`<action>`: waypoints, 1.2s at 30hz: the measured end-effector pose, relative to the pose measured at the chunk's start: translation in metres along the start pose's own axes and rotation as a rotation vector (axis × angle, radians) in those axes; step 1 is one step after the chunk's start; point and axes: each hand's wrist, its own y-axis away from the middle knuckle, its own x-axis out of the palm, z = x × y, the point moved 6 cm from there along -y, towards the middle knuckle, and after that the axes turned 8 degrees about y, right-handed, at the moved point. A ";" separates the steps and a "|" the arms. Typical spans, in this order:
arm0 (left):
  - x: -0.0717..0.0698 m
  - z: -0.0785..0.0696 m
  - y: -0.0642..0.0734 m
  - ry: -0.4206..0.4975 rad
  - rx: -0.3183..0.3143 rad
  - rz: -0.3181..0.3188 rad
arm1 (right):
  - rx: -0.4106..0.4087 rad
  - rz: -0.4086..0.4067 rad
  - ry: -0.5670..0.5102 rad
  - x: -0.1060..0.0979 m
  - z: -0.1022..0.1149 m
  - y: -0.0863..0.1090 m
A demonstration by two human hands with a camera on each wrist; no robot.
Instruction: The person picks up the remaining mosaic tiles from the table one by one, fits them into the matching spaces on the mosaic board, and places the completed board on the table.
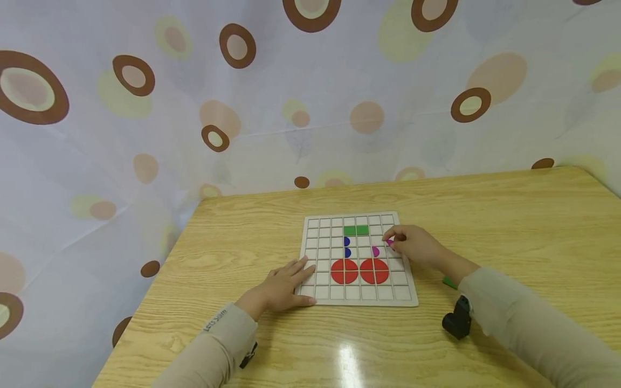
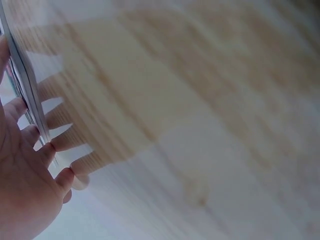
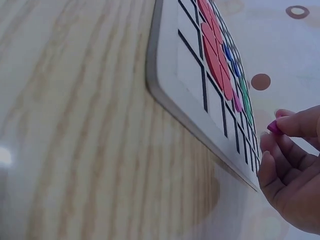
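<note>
A white grid board [image 1: 325, 295] lies flat on the wooden table. On it are two red circles [image 1: 344, 271] made of quarter pieces, two green squares [image 1: 356, 230], two blue half-circles [image 1: 347, 253] and a magenta half-circle [image 1: 375, 251]. My right hand [image 1: 416, 245] pinches a second magenta piece [image 3: 273, 127] between thumb and fingertips, over the board's right columns. With fingers spread, my left hand [image 1: 283, 284] rests at the board's left edge, fingertips on its border and the palm side on the table.
A green piece [image 1: 450, 282] lies on the table [image 1: 524, 226] right of the board, partly hidden by my right sleeve. A black wrist device [image 1: 458, 319] hangs under that sleeve. Behind the table's far edge hangs a patterned curtain [image 1: 271, 145].
</note>
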 end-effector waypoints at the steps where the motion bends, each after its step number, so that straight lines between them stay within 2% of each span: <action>1: 0.000 0.000 0.000 -0.001 -0.003 0.001 | -0.005 -0.008 0.007 0.000 0.001 -0.002; 6: 0.000 0.001 0.000 -0.009 -0.003 0.000 | -0.022 -0.052 0.048 -0.001 0.003 -0.011; 14: 0.000 0.000 0.000 -0.009 0.001 -0.001 | -0.022 -0.077 0.088 0.002 0.001 -0.023; 22: -0.001 -0.001 0.001 -0.007 0.002 -0.004 | 0.013 -0.065 0.110 0.006 0.001 -0.033; 31: -0.001 0.000 0.002 0.001 0.000 -0.002 | -0.047 -0.067 0.142 0.009 0.003 -0.041; 36: 0.000 0.001 0.001 -0.008 -0.002 -0.003 | -0.039 -0.066 0.149 0.010 0.000 -0.045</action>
